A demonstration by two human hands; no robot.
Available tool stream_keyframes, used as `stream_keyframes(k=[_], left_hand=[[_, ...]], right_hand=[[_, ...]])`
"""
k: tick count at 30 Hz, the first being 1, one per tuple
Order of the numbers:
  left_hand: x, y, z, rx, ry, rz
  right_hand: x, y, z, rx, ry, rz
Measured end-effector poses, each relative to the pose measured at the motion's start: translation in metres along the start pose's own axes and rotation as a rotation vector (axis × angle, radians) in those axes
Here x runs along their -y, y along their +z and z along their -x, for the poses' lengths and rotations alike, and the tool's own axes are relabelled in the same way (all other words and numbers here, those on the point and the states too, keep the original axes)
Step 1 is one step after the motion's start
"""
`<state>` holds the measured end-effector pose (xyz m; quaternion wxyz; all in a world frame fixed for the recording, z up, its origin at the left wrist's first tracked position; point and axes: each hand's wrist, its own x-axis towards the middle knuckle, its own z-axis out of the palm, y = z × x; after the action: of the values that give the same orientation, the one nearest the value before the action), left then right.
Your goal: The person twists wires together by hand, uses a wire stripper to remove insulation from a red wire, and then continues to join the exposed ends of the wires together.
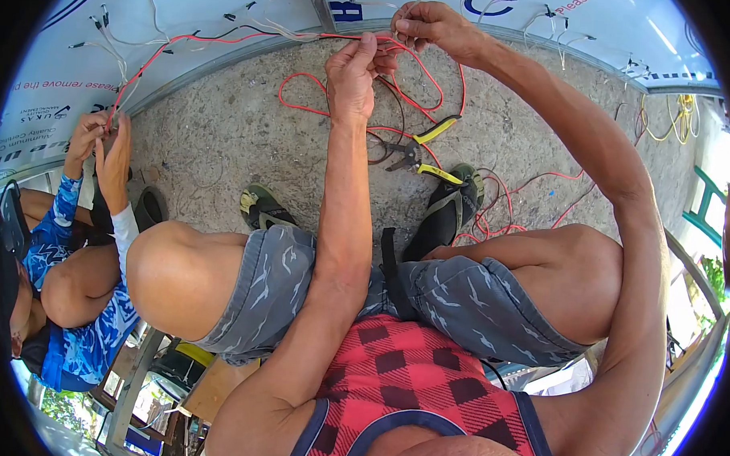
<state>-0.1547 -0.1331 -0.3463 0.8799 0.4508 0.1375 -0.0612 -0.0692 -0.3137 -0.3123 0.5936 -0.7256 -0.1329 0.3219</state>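
My left hand (pixel 356 75) is closed on the red and black wires (pixel 307 36) that run along the panel's lower edge, its thumb pointing up. To its right my right hand (pixel 436 29) pinches a thin pale wire in front of the panel, fingertips together. Loops of red wire (pixel 304 75) hang and lie on the floor below both hands. Wire strippers with yellow handles (pixel 434 132) lie on the concrete between my feet, jaws toward the left.
Upright printed panels (pixel 228 6) with short wire leads stand ahead. At left a co-worker's hands (pixel 114 151) hold the wire's far end. More red wire (pixel 506 202) lies beside my right foot. Yellow cable (pixel 684 118) hangs at the right.
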Motion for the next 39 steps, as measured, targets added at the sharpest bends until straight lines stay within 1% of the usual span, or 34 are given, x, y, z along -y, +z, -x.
stream_keyframes(k=[5,9,11,13,15,18,19,20,24,25,26,27,28,30,31,32,33,34,35,36,38,39], left_hand=[[-0.005,0.000,0.001,0.071,-0.018,0.214],[-0.005,0.000,0.002,0.060,-0.011,0.241],[-0.003,0.001,0.002,0.045,0.001,0.069],[-0.001,0.000,0.001,0.043,0.007,0.063],[0.001,-0.003,0.001,0.038,0.009,0.056],[-0.002,0.000,0.002,0.044,-0.008,0.053],[-0.002,0.002,0.002,0.032,-0.007,-0.002],[-0.002,0.004,0.002,0.018,-0.008,-0.058],[-0.004,0.007,-0.007,0.041,0.001,-0.050],[-0.007,0.008,-0.009,0.035,-0.036,-0.059],[-0.008,0.009,-0.010,0.026,-0.076,-0.067],[-0.009,0.011,-0.012,0.026,-0.075,-0.067],[-0.010,0.012,-0.015,0.023,-0.082,-0.063],[-0.014,0.016,-0.015,0.020,-0.090,-0.070],[-0.015,0.019,-0.016,0.029,-0.086,-0.058],[-0.014,0.022,-0.016,0.038,-0.080,-0.042],[-0.013,0.026,-0.015,0.041,-0.081,-0.039],[-0.010,0.029,-0.015,-0.001,-0.065,-0.046],[-0.009,0.033,-0.018,-0.039,-0.040,-0.054],[-0.007,0.035,-0.020,-0.032,-0.035,-0.055],[-0.002,0.034,-0.018,-0.102,-0.041,-0.059],[0.000,0.032,-0.016,-0.105,-0.044,-0.073]], right_hand=[[-0.006,-0.001,-0.003,-0.002,0.011,-0.027],[-0.004,-0.002,-0.004,0.022,0.027,-0.056],[-0.004,0.000,-0.004,0.022,0.019,-0.049],[-0.002,0.000,-0.005,0.021,0.010,-0.041],[0.000,-0.001,-0.005,0.070,-0.019,-0.045],[-0.002,0.000,-0.010,0.030,-0.033,0.032],[-0.001,0.000,-0.010,0.029,-0.034,0.033],[0.000,0.000,-0.010,0.042,-0.027,0.037],[0.001,-0.005,-0.011,0.046,0.002,0.050],[0.004,-0.004,-0.007,0.045,0.002,0.050],[0.009,0.001,0.002,-0.079,0.045,0.067],[0.015,0.004,0.008,-0.204,0.084,0.086],[0.018,0.001,0.014,-0.204,0.081,0.084],[0.022,-0.006,0.033,-0.400,0.058,0.570],[0.033,-0.007,0.043,-0.387,0.009,0.617],[0.039,-0.004,0.050,-0.385,0.010,0.619],[0.046,0.000,0.060,-0.398,-0.092,0.655],[0.051,0.003,0.069,-0.413,-0.190,0.692],[0.054,0.011,0.071,-0.443,-0.191,0.608],[0.048,0.015,0.066,-0.449,-0.196,0.611],[0.032,0.030,0.058,-0.562,-0.435,0.717],[0.027,0.039,0.053,-0.578,-0.373,0.639]])
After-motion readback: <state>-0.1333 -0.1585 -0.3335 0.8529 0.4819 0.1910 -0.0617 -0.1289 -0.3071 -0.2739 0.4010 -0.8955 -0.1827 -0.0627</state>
